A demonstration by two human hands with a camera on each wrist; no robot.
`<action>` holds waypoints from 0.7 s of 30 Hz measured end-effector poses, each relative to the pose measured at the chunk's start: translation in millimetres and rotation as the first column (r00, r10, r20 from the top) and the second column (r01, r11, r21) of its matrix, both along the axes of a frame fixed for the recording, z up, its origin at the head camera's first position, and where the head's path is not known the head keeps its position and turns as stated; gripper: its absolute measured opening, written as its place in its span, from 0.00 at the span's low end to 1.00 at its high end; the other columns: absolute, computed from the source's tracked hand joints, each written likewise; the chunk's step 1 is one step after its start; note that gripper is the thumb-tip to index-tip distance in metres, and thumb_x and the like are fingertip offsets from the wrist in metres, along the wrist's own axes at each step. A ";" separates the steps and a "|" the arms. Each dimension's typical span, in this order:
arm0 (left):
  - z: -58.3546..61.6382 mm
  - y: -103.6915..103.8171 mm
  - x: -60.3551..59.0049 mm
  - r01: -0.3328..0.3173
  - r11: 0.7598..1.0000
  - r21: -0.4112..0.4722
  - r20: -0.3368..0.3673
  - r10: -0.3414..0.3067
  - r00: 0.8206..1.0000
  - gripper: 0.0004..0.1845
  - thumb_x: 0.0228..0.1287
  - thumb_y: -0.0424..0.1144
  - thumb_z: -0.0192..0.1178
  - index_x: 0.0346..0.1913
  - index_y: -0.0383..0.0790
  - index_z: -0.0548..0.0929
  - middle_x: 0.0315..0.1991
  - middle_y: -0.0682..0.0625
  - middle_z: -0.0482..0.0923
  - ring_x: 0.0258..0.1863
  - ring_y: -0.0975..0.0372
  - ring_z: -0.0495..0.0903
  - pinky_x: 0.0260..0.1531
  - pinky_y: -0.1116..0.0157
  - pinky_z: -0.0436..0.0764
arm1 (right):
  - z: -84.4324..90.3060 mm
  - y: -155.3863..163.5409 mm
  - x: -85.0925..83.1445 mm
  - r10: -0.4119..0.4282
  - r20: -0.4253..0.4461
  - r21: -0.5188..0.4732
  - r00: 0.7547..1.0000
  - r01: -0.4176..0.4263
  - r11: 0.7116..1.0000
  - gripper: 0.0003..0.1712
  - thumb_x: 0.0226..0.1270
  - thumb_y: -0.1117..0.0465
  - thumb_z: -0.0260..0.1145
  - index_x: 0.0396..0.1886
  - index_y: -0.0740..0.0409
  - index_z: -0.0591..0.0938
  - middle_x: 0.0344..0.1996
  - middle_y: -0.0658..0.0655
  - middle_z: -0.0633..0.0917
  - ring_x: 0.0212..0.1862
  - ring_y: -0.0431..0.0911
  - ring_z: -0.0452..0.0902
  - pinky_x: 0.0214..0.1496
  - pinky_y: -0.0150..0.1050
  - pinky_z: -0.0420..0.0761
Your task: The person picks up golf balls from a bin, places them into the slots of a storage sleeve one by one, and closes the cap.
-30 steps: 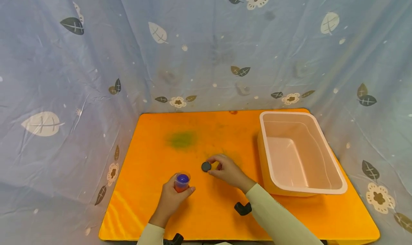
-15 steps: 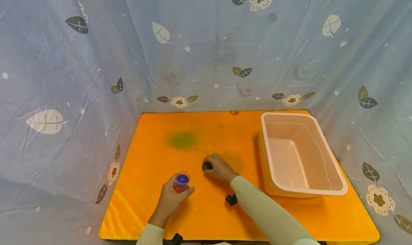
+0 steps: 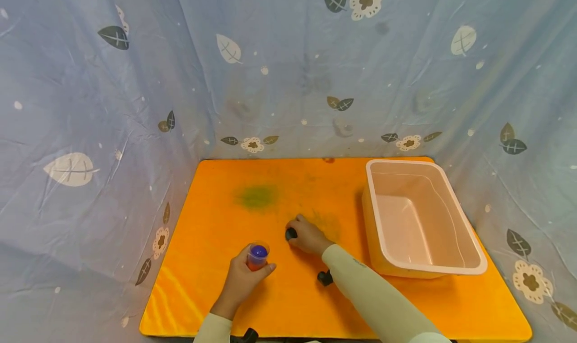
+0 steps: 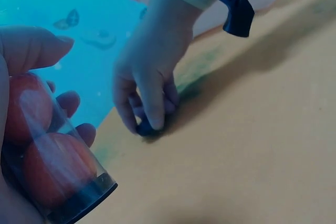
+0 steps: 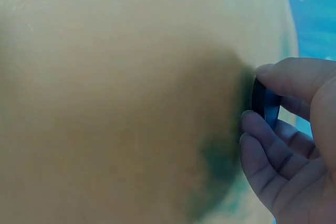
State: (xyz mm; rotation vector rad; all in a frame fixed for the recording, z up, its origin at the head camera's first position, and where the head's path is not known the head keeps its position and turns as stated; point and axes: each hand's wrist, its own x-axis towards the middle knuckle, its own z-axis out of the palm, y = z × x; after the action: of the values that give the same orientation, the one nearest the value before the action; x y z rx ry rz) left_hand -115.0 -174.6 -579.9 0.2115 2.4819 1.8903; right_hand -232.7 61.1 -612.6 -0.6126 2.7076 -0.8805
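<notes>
- A blue cloth backdrop [image 3: 90,107] printed with leaves and flowers hangs round the left, back and right of the orange table [image 3: 216,303].
- The left hand [image 3: 241,280] sits near the table's front left, its fingers wrapped round a clear plastic tube [image 3: 257,256] held upright. From the head view a blue-purple round shows at the tube's top; the left wrist view shows orange-red round pieces [image 4: 31,114] stacked inside it and a dark band at its end.
- A green smudge [image 3: 257,196] marks the table well behind the left hand, nothing near it.
- Just right of the tube, apart from it, a small black round cap [image 3: 290,233] lies low on the table surface. The right hand [image 3: 308,235] pinches it, thumb and fingertips [image 5: 273,74] curled onto its edges; in the right wrist view the cap [image 5: 264,103] is seen edge-on between them.
- A fainter green stain [image 3: 326,222] lies on the table just behind the right hand.
- A black clip [image 3: 324,278] shows on the right wrist's pale sleeve [image 3: 374,303].
- A pink plastic tub [image 3: 469,268] stands at the table's right side, well apart from both hands; nothing shows between it and the cap but bare table.
</notes>
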 end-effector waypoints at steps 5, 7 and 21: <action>-1.1 2.3 -0.7 -0.005 1.000 -0.002 0.001 0.005 1.000 0.25 0.61 0.37 0.84 0.59 0.44 0.86 0.48 0.41 0.87 0.44 0.55 0.86 0.49 0.58 0.84 | 22.5 10.2 5.4 -0.040 -0.015 -0.047 0.999 0.039 0.998 0.23 0.76 0.57 0.77 0.66 0.56 0.84 0.51 0.53 0.76 0.49 0.48 0.79 0.56 0.48 0.82; -1.2 3.1 -0.6 -0.007 1.000 0.002 0.001 0.007 1.000 0.24 0.60 0.37 0.84 0.57 0.46 0.86 0.48 0.41 0.87 0.43 0.55 0.86 0.49 0.58 0.84 | 35.7 15.4 10.9 -0.051 -0.046 -0.076 0.998 0.048 0.996 0.23 0.76 0.58 0.78 0.66 0.56 0.84 0.51 0.54 0.76 0.48 0.48 0.79 0.54 0.48 0.82; -1.7 6.8 -4.6 0.018 1.000 0.021 0.034 -0.018 0.999 0.24 0.61 0.37 0.84 0.58 0.48 0.86 0.48 0.46 0.88 0.46 0.54 0.87 0.49 0.58 0.84 | 100.8 65.0 64.1 -0.127 -0.222 -0.325 0.967 0.050 0.944 0.26 0.72 0.66 0.79 0.66 0.57 0.83 0.54 0.54 0.79 0.39 0.41 0.79 0.43 0.39 0.85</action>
State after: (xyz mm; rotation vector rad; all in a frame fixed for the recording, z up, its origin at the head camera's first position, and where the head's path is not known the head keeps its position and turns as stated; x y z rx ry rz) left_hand -119.6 -167.8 -581.6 0.1997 2.4316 1.8968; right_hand -168.7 126.1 -511.9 -0.7042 2.8470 -1.3665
